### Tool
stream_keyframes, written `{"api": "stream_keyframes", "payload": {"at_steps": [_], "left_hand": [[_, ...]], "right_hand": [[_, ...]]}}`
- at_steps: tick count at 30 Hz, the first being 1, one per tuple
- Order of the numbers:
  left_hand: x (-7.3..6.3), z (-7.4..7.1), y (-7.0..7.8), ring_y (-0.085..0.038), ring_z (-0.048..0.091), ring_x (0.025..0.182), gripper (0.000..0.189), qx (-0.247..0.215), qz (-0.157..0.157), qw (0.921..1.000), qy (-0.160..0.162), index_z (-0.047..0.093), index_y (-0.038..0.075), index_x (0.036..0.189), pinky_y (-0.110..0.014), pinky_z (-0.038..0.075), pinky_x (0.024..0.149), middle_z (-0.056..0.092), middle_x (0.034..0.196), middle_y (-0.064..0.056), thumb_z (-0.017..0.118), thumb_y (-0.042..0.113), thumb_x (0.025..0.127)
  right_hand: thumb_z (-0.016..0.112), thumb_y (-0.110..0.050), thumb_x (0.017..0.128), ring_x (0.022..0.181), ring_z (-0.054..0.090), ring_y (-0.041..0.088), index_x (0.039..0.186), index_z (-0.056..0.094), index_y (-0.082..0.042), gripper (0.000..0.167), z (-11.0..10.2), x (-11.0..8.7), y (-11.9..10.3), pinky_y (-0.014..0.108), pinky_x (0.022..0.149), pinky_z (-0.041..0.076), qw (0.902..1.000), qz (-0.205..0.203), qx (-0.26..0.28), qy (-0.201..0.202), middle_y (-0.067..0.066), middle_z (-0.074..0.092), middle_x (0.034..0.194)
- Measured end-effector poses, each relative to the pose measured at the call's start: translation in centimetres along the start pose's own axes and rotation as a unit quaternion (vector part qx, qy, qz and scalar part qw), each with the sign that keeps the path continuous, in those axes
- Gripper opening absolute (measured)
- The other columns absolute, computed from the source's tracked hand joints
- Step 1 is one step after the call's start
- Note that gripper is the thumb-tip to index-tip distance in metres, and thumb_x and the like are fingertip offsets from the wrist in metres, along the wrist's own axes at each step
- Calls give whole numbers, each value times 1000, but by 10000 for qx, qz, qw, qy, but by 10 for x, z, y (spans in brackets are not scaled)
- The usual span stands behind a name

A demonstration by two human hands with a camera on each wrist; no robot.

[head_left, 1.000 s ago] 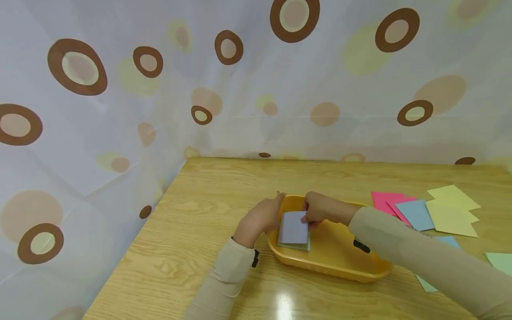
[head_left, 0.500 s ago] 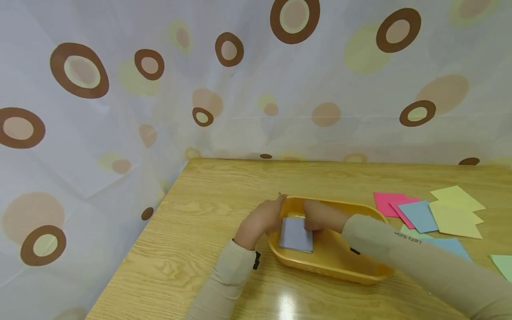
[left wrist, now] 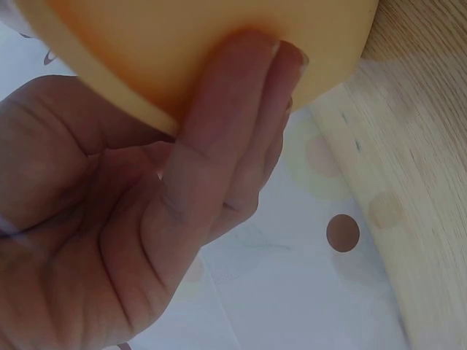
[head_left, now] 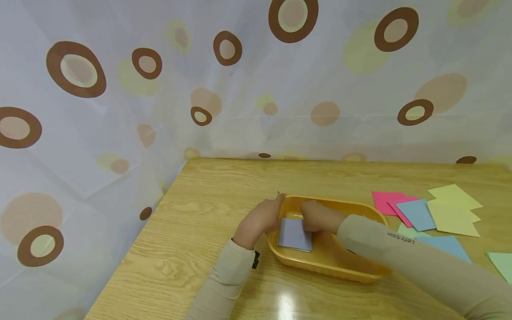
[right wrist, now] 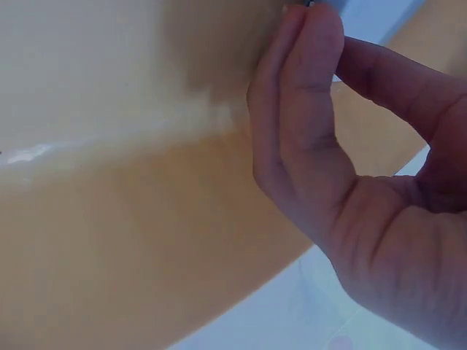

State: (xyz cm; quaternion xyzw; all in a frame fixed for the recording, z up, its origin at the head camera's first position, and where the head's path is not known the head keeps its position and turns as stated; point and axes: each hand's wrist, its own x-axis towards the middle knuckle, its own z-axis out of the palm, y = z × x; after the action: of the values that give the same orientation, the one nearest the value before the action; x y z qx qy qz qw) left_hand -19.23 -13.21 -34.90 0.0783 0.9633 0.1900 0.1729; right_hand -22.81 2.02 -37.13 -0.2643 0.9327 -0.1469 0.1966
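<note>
At the left end of an orange plastic tray (head_left: pixel 334 272), my left hand (head_left: pixel 261 222) grips the rim. The left wrist view shows its fingers (left wrist: pixel 219 138) along the tray's outer wall, with the thumb passing behind the rim. Inside the tray, toward that same end, lies a lavender paper square (head_left: pixel 295 234). My right hand (head_left: pixel 320 216) reaches into the tray from the right and pinches the paper's right edge. In the right wrist view the curled fingers (right wrist: pixel 310 109) and thumb come together beside the bluish paper (right wrist: pixel 372 18); the fingertips are partly hidden.
Right of the tray, loose paper squares lie on the wooden table (head_left: pixel 192 213): pink (head_left: pixel 388 202), blue (head_left: pixel 416 214), yellow (head_left: pixel 452 215) and green (head_left: pixel 502 263). Another blue square (head_left: pixel 446 246) is partly covered by the right sleeve (head_left: pixel 416 253). A patterned sheet (head_left: pixel 256 89) hangs behind the table.
The lavender paper has gone down onto the tray floor with my right hand, covering the pale green paper seen beneath it earlier. My left hand stays at the rim.
</note>
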Motion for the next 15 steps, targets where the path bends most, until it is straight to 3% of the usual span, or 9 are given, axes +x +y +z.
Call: {"api": "stream_keyframes", "payload": {"at_steps": [7, 12, 15], "left_hand": [[-2, 3, -5, -12, 46, 49, 74, -176, -32, 9998, -12, 25, 9, 152, -20, 40, 43, 54, 70, -5, 57, -9, 88], [-7, 0, -13, -13, 47, 48, 76, -215, -37, 9997, 82, 25, 7, 152, -22, 41, 44, 57, 73, -8, 57, -12, 86], [-8, -4, -17, -14, 48, 48, 75, -205, -12, 9997, 115, 25, 5, 152, -22, 42, 43, 56, 73, -9, 57, -13, 86]], "right_hand": [[65, 1, 83, 42, 54, 14, 68, 56, -1, 18, -12, -13, 3, 22, 45, 46, 9993, -56, 365, 32, 8, 57, 57], [65, -9, 91, 48, 57, 16, 80, 58, -1, 15, -43, -45, 0, 28, 51, 48, 9931, -503, 995, 364, 6, 58, 60], [62, -11, 94, 52, 57, 17, 86, 58, 0, 13, -61, -67, 13, 29, 51, 48, 9865, -596, 1340, 735, 5, 57, 64]]}}
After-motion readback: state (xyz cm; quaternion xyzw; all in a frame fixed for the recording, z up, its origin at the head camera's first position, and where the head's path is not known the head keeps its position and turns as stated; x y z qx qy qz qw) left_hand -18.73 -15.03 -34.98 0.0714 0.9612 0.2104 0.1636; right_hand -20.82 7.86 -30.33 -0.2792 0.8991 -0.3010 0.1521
